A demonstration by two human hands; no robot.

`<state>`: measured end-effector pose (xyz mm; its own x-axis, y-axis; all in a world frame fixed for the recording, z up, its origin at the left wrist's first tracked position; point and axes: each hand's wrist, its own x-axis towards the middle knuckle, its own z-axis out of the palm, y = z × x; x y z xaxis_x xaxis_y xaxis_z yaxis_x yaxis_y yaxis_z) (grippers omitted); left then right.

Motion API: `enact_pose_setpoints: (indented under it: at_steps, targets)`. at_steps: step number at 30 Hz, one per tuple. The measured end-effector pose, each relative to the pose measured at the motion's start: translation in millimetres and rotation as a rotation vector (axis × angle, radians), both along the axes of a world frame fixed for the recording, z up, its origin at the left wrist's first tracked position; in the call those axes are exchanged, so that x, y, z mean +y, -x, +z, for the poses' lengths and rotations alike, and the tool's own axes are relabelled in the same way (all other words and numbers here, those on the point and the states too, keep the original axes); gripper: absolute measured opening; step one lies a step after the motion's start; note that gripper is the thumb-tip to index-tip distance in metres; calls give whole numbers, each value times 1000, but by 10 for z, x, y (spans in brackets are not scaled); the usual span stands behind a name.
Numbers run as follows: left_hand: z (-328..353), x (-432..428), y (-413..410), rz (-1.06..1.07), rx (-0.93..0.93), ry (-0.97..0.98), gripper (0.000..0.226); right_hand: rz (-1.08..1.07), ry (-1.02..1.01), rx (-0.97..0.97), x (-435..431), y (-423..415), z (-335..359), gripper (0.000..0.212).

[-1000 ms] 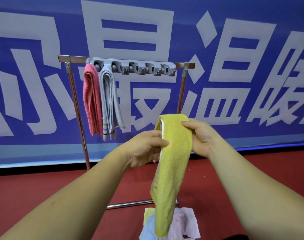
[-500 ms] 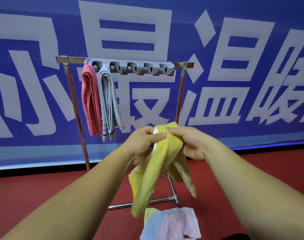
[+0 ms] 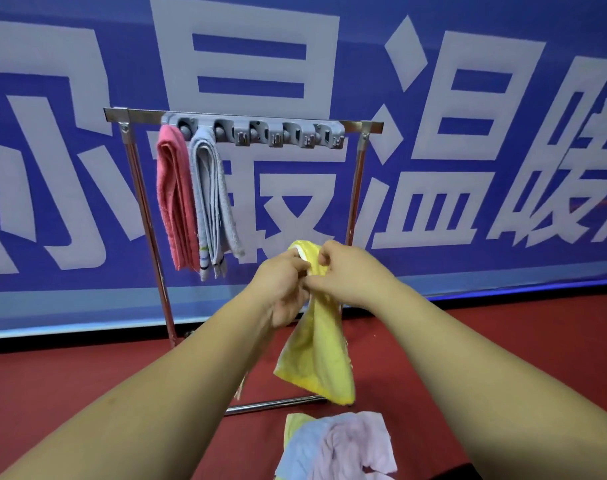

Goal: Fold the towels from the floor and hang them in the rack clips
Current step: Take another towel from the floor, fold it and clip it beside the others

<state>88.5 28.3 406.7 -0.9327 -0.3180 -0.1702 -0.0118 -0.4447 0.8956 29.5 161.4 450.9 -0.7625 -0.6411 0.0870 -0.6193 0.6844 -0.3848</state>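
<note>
Rack [image 3: 146,216]: a thin metal frame that stands on the red floor [image 3: 70,393] in front of the blue banner [image 3: 433,237]. Its top bar is level, and its base bar lies on the floor behind the hands.
Pink towel [image 3: 173,202]: folded long and narrow. It hangs straight down from the left end of the clip strip, beside the left post of the rack.
Grey-blue towel [image 3: 208,202]: also folded. It hangs just to the right of the pink towel and touches it along the side. Its lower end has coloured stripes.
Clip strip [image 3: 277,133]: a grey plastic strip fixed under the top bar, with a row of clips. The two hanging towels are at its left part.
Left hand [image 3: 284,289]: raised in front of the rack, below the clip strip. Its fingers are curled and pinch the top edge of the yellow towel.
Yellow towel [image 3: 319,348]: held in the air between both hands, well below the clips. It is gathered at the top and hangs down loose and wider at the bottom.
Right hand [image 3: 350,275]: close against the left hand. The thumb and fingers are bent and pinch the same top edge.
Pile of towels [image 3: 336,448]: yellow, light blue and pale pink cloths that lie crumpled on the floor under the yellow towel.
</note>
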Motion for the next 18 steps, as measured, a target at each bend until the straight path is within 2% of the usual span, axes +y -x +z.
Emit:
enact_pose_setpoints:
  at_steps: [3,6,12,15,18]
  targets:
    - [39,13,6,19,41,53,52,3,-52,72,-22,-30,-45,56]
    - [56,-13,5,12,78,116,58,20,-21,100,-35,-52,-58,61]
    - [33,-87,48,154,130,365,46,12,139,25,-45,-29,-90,68]
    - [102,-42,46,198,154,374,41,-48,241,-77,-52,-10,-207,74]
    - [144,-32,89,269,158,380,38,-105,207,-87,-20,38,-399,68]
